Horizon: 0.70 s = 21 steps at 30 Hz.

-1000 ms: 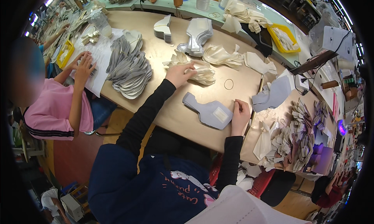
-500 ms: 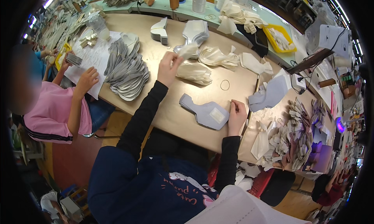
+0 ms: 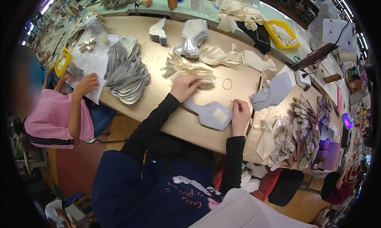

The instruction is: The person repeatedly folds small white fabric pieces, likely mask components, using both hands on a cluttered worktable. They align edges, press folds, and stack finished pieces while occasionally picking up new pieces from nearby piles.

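Observation:
My left hand (image 3: 185, 88) is at the near edge of a loose pile of thin cream cut pieces (image 3: 186, 67), its fingers pinched on the edge of a cream piece. Just below that hand lies a neat stack of grey shaped pieces (image 3: 210, 117), wide at the right and narrow at the left, with a pale rectangular patch on top. My right hand (image 3: 241, 113) rests beside the stack's right end, fingers curled together. Whatever is between those fingers, if anything, is hidden. A thin rubber band (image 3: 226, 84) lies on the table beyond the grey stack.
Behind the cream pile stand white-and-grey stacks (image 3: 194, 35) and another cream bundle (image 3: 218, 55). Grey pieces are fanned out (image 3: 127, 73) at left, near a co-worker in pink (image 3: 59, 113). On the right lie grey-blue pieces (image 3: 272, 93) and mixed scraps (image 3: 301, 136).
My left hand has come down toward me from over the white stack, where it held a cream piece, to the cream pile. That pile now spreads farther left. My right hand stays about where it was.

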Available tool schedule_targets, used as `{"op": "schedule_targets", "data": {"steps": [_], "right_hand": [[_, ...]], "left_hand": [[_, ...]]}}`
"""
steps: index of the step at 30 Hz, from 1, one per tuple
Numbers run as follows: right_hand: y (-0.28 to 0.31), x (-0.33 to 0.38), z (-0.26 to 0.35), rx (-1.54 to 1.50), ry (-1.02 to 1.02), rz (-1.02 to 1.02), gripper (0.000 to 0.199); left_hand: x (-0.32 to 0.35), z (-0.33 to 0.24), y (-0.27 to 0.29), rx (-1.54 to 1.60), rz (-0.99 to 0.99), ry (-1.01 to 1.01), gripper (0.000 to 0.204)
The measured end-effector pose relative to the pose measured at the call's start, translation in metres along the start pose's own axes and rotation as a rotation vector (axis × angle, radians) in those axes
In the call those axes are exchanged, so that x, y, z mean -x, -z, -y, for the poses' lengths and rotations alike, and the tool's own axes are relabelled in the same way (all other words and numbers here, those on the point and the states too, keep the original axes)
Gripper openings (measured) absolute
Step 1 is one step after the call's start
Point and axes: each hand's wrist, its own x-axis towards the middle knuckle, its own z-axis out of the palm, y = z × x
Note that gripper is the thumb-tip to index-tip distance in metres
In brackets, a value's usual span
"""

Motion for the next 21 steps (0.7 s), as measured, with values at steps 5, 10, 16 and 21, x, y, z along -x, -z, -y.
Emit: {"op": "schedule_targets", "data": {"steps": [5,10,16,21], "right_hand": [[-0.002,0.001,-0.003,-0.051,0.004,-0.006,0.01],[0.004,0.003,0.014,-0.101,-0.097,-0.064,0.014],[0.004,0.009,0.067,-0.113,0.057,0.165,0.017],[-0.044,0.011,0.094,0.199,0.467,0.298,0.028]], "left_hand": [[-0.009,0.009,-0.002,0.07,0.074,0.149,0.021],[-0.026,0.007,0.006,0.12,0.333,0.502,0.019],[-0.03,0.012,0.006,0.44,0.289,0.559,0.017],[-0.023,0.023,-0.002,0.512,0.213,0.519,0.015]]}}
